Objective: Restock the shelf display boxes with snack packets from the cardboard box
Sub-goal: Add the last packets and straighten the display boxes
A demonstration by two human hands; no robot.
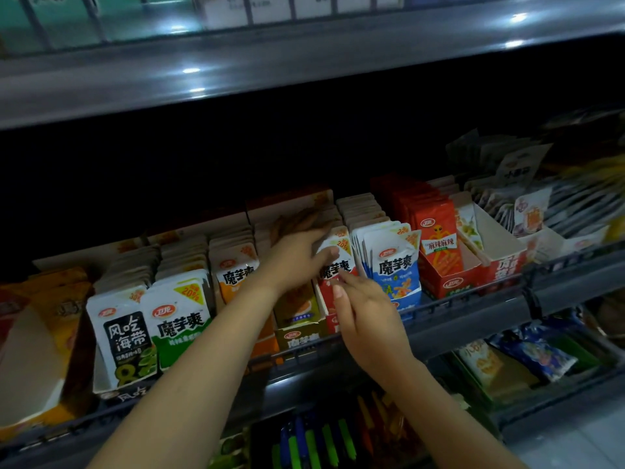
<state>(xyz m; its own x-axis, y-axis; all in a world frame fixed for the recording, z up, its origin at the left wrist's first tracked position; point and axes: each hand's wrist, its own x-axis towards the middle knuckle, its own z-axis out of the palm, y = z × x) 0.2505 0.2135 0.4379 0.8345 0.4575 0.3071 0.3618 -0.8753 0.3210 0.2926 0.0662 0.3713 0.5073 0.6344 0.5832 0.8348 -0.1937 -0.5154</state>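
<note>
Left hand: the left hand (297, 252) reaches in from the lower left over the row of packets; its fingers lie fairly straight and spread across the packet tops, thumb set against the face of the red-and-white packet (334, 265). It looks relaxed and pressing, not wrapped round anything, though the fingertips are blurred.
Right hand: the right hand (365, 316) comes up from the lower right, just below and to the right of the left hand; its fingertips touch the lower front of the same red-and-white packet. Fingers look loosely bent; whether they pinch the packet cannot be told.
Red-and-white packet: it stands upright between the two hands, at the front of its row in a red display box (329, 321).
Right of the hands: blue-and-white packets (394, 265) stand just beside the right hand's fingertips, fanned and leaning slightly; past them, red packets (438, 245) in a red box.
Left of the left forearm: orange-and-white packets (233, 269), then green-and-white packets (179, 319), then a black-labelled seaweed packet (125, 336), each upright at the front of its row.
Under the hands: the dark front rail of the shelf (456, 319).
Cardboard box: not in view.
Above the hands: a grey shelf (236, 69).
</note>
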